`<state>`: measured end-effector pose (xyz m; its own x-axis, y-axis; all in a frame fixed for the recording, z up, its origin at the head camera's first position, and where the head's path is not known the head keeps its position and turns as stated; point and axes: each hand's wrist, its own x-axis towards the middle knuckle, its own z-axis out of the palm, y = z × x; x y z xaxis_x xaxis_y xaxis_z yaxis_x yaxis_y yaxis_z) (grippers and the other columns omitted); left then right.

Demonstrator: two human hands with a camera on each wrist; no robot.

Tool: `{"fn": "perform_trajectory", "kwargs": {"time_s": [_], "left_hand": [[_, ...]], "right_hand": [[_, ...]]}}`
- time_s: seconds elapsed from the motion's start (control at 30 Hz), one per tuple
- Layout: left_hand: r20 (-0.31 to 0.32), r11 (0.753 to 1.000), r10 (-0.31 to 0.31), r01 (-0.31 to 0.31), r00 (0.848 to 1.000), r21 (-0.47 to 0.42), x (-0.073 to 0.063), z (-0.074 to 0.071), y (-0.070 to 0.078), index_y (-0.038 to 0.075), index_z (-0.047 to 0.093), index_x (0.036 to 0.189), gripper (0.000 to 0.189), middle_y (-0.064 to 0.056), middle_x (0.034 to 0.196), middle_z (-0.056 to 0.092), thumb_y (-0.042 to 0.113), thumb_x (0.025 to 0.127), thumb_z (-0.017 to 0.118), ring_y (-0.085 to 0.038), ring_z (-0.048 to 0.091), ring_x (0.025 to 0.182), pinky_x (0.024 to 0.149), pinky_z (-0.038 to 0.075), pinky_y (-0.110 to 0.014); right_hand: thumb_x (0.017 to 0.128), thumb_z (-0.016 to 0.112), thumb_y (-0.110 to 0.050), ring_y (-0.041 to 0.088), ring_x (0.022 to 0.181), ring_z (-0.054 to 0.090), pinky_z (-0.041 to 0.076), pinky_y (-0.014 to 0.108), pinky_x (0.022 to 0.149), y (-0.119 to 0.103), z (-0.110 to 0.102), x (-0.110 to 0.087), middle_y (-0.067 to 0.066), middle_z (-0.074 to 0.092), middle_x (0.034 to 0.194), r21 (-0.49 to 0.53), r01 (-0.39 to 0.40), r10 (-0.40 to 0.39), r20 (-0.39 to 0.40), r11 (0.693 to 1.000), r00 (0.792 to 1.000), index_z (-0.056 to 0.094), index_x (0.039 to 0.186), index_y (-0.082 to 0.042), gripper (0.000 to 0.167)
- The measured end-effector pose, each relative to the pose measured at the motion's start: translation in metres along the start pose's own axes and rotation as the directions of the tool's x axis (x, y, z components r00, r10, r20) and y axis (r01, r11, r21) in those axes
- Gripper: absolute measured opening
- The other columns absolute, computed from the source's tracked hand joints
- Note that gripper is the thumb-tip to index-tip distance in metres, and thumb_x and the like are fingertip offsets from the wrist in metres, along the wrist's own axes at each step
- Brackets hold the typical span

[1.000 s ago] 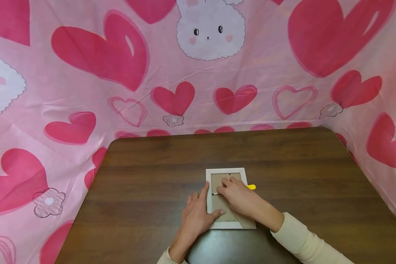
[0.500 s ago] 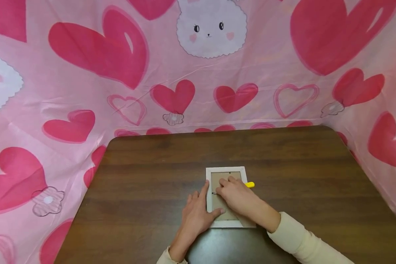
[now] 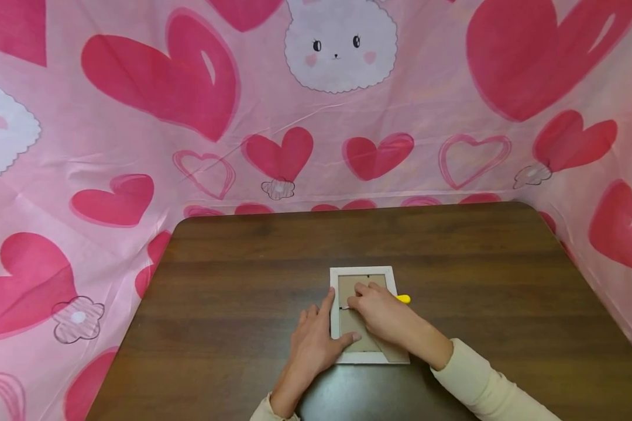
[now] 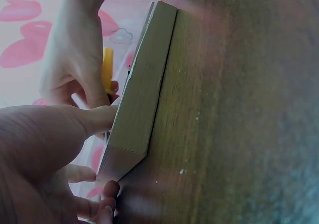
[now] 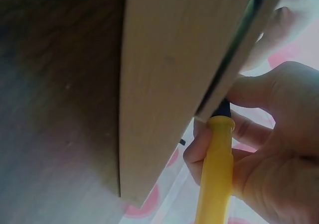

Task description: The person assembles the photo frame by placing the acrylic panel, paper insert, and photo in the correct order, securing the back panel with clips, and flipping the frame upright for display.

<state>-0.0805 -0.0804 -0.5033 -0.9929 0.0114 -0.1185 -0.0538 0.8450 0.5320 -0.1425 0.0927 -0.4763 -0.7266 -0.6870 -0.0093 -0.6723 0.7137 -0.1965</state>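
Observation:
A white picture frame point(image 3: 361, 271) lies face down, its brown backing board point(image 3: 355, 327) upward. A small black tab point(image 3: 340, 308) sits at the backing's left edge. My left hand point(image 3: 313, 345) holds the frame's lower left side, index finger along the outer edge and thumb on the backing. Over the backing, my right hand point(image 3: 381, 313) grips a screwdriver with a yellow handle point(image 5: 217, 174), its black collar point(image 5: 223, 108) by the fingers. In the head view the handle end pokes out right of the hand and the metal tip meets the tab; the palm hides the middle.
The frame rests on a dark wooden table point(image 3: 242, 292) with rounded far corners. Pink cloth point(image 3: 316, 111) printed with hearts and rabbits hangs behind and along both sides. Another small black tab point(image 3: 368, 276) shows at the backing's top edge.
The screwdriver's yellow end shifts slightly up and in, then back down and out, with the right fingers moving a little. The left hand and frame keep their places on the table.

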Motion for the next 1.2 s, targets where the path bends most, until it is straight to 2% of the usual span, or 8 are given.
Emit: {"fn": "perform_trajectory", "kwargs": {"time_s": [0.53,0.8,0.9,1.07,1.2], "left_hand": [[-0.005,1.000,-0.001,0.001,1.000,-0.011,-0.001,0.000,-0.001,0.024,0.036,0.164,0.106,-0.015,0.114,0.062,0.058,0.078,0.087,-0.027,0.052,0.100,0.073,0.049,-0.046],[0.005,1.000,0.000,0.000,1.000,-0.009,-0.001,0.001,-0.002,0.023,0.036,0.164,0.105,-0.016,0.115,0.063,0.058,0.079,0.087,-0.028,0.052,0.100,0.073,0.049,-0.046],[0.012,1.000,-0.009,0.009,1.000,0.001,-0.001,0.001,-0.002,0.025,0.036,0.164,0.104,-0.014,0.115,0.063,0.059,0.079,0.086,-0.027,0.052,0.100,0.074,0.049,-0.045],[0.010,1.000,-0.006,0.006,1.000,-0.001,-0.001,0.002,-0.003,0.026,0.036,0.164,0.104,-0.014,0.116,0.063,0.058,0.080,0.086,-0.026,0.051,0.098,0.073,0.048,-0.043],[-0.002,1.000,0.004,-0.004,1.000,-0.001,-0.002,0.002,-0.002,0.024,0.037,0.164,0.104,-0.017,0.120,0.064,0.056,0.079,0.087,-0.030,0.054,0.103,0.075,0.050,-0.047]], "right_hand": [[0.094,0.076,-0.008,0.021,0.087,0.057,0.058,0.040,0.089,0.002,0.000,-0.003,0.007,0.068,0.098,0.001,0.008,-0.008,-0.008,1.000,1.000,0.079,0.109,-0.012,0.016],[0.095,0.075,-0.011,0.020,0.084,0.055,0.056,0.039,0.083,-0.005,0.001,-0.002,0.005,0.068,0.097,-0.046,0.004,-0.004,-0.006,0.999,1.000,0.080,0.110,-0.013,0.016],[0.094,0.076,-0.010,0.021,0.084,0.055,0.056,0.041,0.082,-0.009,0.001,-0.002,0.004,0.068,0.098,-0.064,0.005,-0.004,0.005,0.998,1.000,0.080,0.110,-0.014,0.017],[0.092,0.077,-0.008,0.026,0.092,0.059,0.058,0.051,0.089,-0.014,0.001,0.000,0.003,0.070,0.104,-0.043,-0.041,0.043,0.045,0.998,0.998,0.079,0.111,-0.013,0.020],[0.091,0.078,-0.009,0.030,0.097,0.062,0.058,0.054,0.090,-0.017,0.000,-0.001,0.004,0.070,0.107,-0.051,-0.065,0.068,0.062,0.997,0.996,0.079,0.114,-0.013,0.023]]}}
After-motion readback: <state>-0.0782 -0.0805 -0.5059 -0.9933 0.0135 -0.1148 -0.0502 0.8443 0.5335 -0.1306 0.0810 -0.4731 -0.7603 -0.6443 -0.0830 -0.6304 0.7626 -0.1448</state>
